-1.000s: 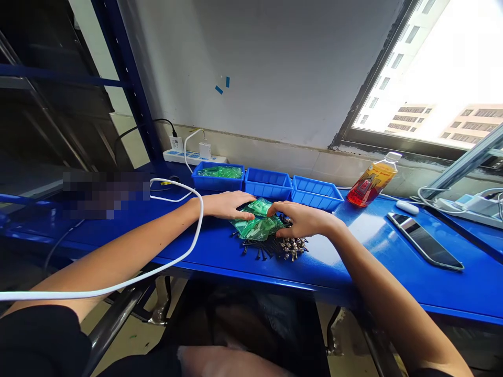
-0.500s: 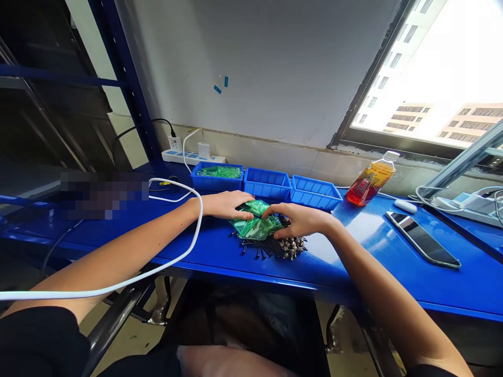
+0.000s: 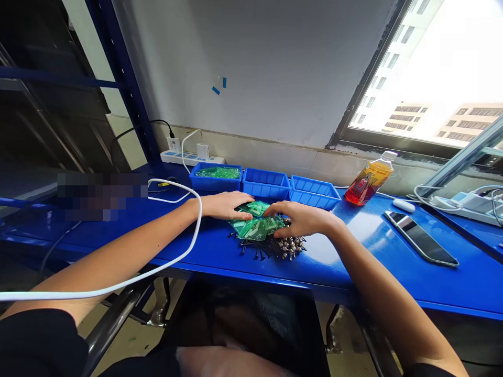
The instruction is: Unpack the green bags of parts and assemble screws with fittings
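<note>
Several green plastic packets point(image 3: 259, 229) lie heaped on the blue table, over a pile of black screws point(image 3: 257, 248) and shiny metal fittings point(image 3: 291, 247). At the left of the heap, my left hand point(image 3: 226, 205) rests with outstretched fingers, the thumb apart and touching the packets. From the right, my right hand point(image 3: 301, 219) reaches over the heap. Its fingers are curved and a gap shows between them and the thumb, with the tips at the packets' edge. What lies under both palms is hidden.
Behind the heap stand three blue bins: a left bin point(image 3: 192, 180) holding green packets, a middle bin point(image 3: 267, 191) and a right bin point(image 3: 314, 200). A drink bottle point(image 3: 367, 180) and a phone point(image 3: 422, 238) are at right. A white cable point(image 3: 195, 235) crosses over my left forearm.
The whole view has shifted very slightly. Both hands stay at the packets in almost the same pose.
</note>
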Action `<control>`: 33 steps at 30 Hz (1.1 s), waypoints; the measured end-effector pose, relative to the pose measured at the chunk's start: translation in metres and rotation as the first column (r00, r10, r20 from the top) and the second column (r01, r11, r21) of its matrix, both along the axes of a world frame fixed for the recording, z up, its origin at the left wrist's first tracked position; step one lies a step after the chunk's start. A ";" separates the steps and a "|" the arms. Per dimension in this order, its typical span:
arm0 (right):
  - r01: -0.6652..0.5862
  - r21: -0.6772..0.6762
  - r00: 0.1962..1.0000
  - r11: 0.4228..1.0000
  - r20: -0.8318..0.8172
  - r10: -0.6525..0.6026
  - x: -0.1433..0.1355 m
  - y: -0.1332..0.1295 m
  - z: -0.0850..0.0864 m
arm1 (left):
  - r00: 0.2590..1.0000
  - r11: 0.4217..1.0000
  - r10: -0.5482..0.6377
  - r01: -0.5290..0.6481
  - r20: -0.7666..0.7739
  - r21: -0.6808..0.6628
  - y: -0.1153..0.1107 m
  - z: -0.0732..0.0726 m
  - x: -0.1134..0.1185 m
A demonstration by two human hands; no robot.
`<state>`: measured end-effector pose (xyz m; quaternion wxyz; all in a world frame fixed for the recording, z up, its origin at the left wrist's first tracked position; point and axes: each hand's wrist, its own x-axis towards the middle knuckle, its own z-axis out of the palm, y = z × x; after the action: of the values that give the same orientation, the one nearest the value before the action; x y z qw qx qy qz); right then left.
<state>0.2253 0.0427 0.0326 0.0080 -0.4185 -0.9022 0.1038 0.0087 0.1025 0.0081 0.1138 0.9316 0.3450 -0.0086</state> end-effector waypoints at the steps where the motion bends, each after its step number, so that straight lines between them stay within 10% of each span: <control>1: -0.007 0.001 1.000 1.000 -0.019 0.007 0.002 0.000 0.001 | 1.000 1.000 -0.005 0.005 0.005 0.003 0.000 0.000 0.000; 16: 0.028 0.169 0.930 0.985 -0.366 0.037 0.026 0.001 0.010 | 0.984 1.000 0.000 -0.004 0.176 0.024 -0.002 -0.006 0.003; 23: 0.015 0.453 0.899 0.892 -0.397 0.186 0.005 0.003 -0.011 | 0.761 0.988 0.109 -0.014 0.639 -0.152 -0.010 -0.009 0.018; 33: 0.149 0.582 0.970 0.799 -0.245 -0.002 -0.012 0.010 -0.036 | 0.557 0.936 0.310 -0.037 0.771 -0.350 -0.017 -0.009 0.025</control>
<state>0.2134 0.0525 -0.0035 0.2483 -0.4156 -0.8641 -0.1374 0.0339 0.0860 -0.0013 0.3970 0.7628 0.3394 0.3812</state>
